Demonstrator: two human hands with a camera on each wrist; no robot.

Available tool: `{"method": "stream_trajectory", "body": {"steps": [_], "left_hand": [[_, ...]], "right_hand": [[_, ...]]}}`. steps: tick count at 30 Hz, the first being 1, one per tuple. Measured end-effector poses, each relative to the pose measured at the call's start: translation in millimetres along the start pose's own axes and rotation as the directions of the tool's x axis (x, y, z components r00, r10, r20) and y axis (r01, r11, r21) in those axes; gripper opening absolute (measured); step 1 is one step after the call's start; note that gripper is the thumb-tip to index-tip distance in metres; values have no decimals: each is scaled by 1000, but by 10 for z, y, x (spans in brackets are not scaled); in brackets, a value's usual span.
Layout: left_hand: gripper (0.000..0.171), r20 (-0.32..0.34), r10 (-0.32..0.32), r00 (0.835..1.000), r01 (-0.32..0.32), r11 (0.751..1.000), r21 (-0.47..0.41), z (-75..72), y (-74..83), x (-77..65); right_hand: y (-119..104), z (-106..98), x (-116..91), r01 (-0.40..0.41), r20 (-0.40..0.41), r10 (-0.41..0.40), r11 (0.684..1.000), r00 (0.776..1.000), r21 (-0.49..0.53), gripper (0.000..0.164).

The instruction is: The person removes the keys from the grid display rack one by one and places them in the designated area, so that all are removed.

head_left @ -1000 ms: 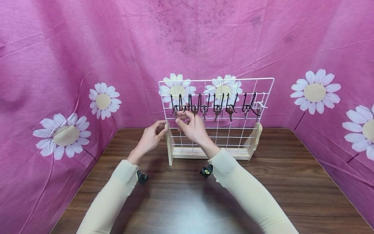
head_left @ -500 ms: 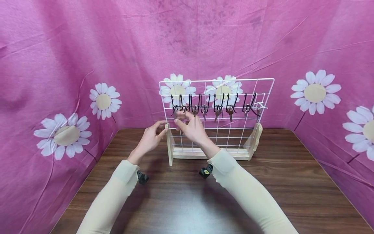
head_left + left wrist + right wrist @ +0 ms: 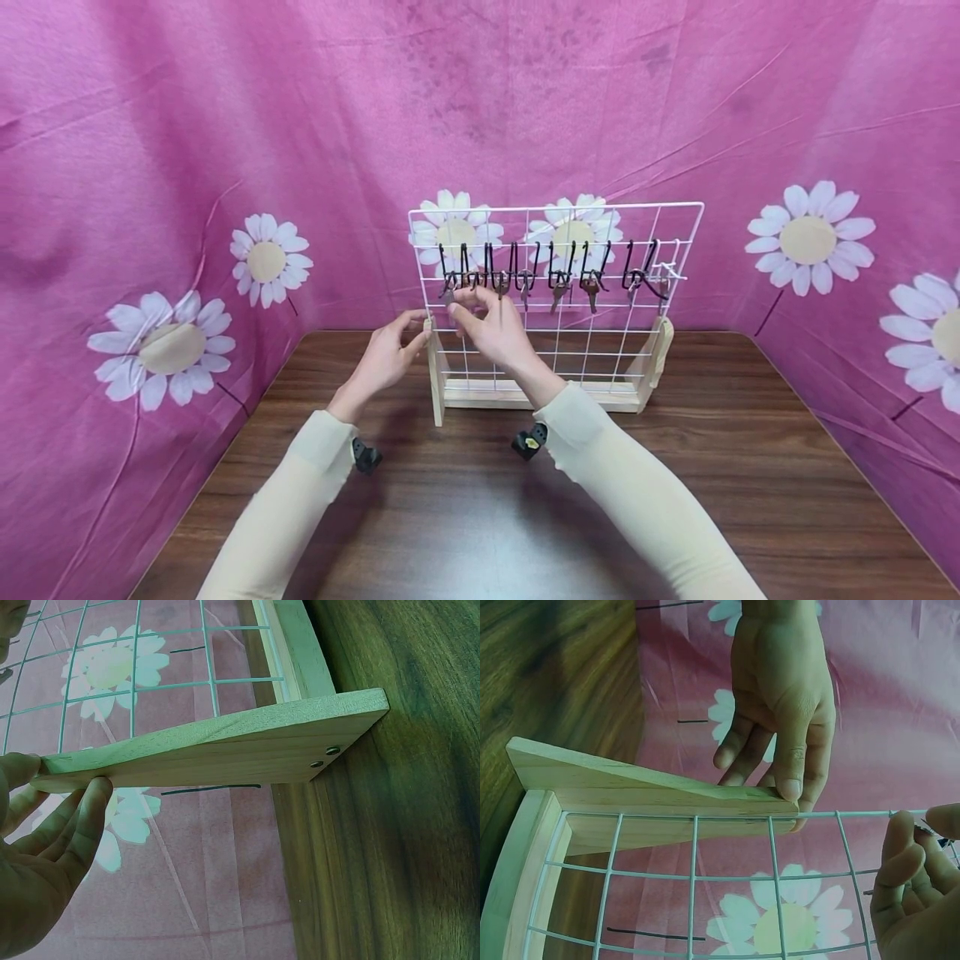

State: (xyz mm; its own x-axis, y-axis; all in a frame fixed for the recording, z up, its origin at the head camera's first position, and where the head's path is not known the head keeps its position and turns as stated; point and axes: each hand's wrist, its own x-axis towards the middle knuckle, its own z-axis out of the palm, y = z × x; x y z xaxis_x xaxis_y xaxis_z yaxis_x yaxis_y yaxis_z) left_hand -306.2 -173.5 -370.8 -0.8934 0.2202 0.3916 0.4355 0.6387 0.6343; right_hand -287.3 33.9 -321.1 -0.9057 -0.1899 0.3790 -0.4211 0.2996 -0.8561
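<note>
A white wire grid rack (image 3: pixel 585 331) stands upright in wooden supports. My left hand (image 3: pixel 384 354) pinches the top of its left wooden side piece (image 3: pixel 210 746), thumb on one face and fingers on the other. My right hand (image 3: pixel 498 329) is raised in front of the grid's left part, fingers curled. At its fingertips is a small metal key (image 3: pixel 448 295), below the leftmost black hook (image 3: pixel 442 260); the fingers partly hide it. In the right wrist view only a sliver of metal shows between thumb and fingers. Several other keys (image 3: pixel 590 292) hang from black hooks along the row.
A white hook (image 3: pixel 666 268) sits at the right end of the row. The rack stands on a brown wood-grain table (image 3: pixel 480 517). Pink cloth (image 3: pixel 360 125) with white daisies surrounds the table at the back and sides.
Both hands stay almost where they were. The key at my right fingertips shows slightly more clearly below the leftmost hook.
</note>
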Motion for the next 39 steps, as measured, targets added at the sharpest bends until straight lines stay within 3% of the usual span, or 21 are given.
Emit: {"method": "stream_trajectory", "body": {"steps": [21, 39], "left_hand": [[36, 14, -10, 1000, 11, 999, -51, -7, 11, -1], [36, 5, -5, 1000, 5, 1000, -17, -8, 6, -10]], "right_hand": [[-63, -7, -80, 28, -20, -28, 999, 999, 16, 21], [-145, -42, -222, 50, -26, -50, 999, 998, 20, 15]]}}
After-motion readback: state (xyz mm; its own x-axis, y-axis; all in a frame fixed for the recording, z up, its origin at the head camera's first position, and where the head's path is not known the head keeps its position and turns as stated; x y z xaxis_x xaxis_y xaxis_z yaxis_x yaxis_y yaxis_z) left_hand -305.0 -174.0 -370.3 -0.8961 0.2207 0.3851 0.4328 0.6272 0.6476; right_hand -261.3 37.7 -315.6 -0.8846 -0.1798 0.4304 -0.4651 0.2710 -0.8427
